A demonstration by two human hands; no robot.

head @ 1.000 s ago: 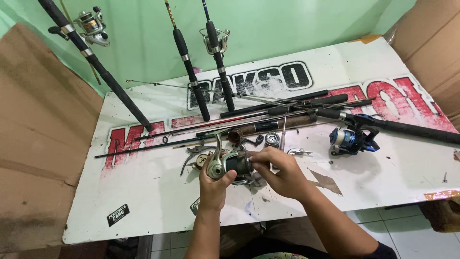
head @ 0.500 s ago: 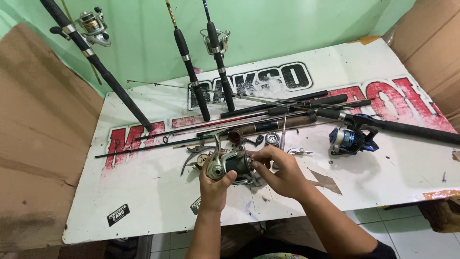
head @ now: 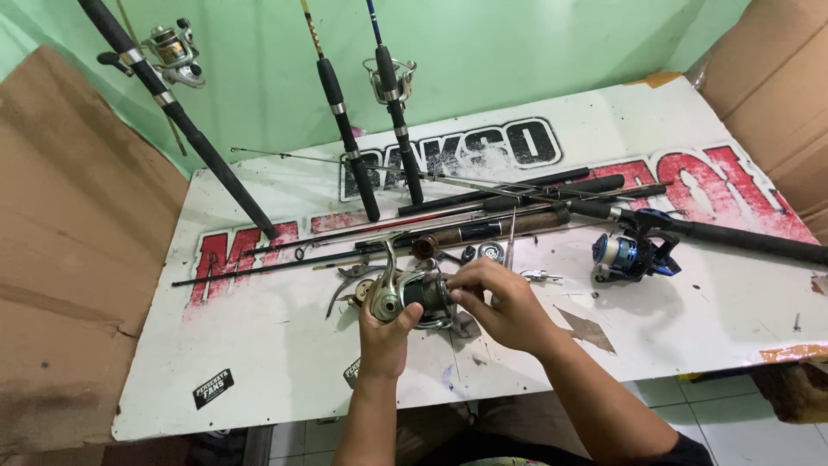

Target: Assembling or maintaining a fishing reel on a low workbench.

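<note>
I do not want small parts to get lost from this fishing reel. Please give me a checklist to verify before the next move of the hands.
1. Reel held firmly: the left hand wraps the spinning reel from below. Ok.
2. Right hand placed: its fingertips touch the spool end of the reel. Ok.
3. Reel over the table: it is held above the white board, not past the edge. Ok.
4. Loose small parts stay flat on the board behind the hands, away from the edge. Ok.
5. Blue reel on its rod lies apart from the hands. Ok.
6. Whether any screw on the held reel is loose: cannot tell.
</note>
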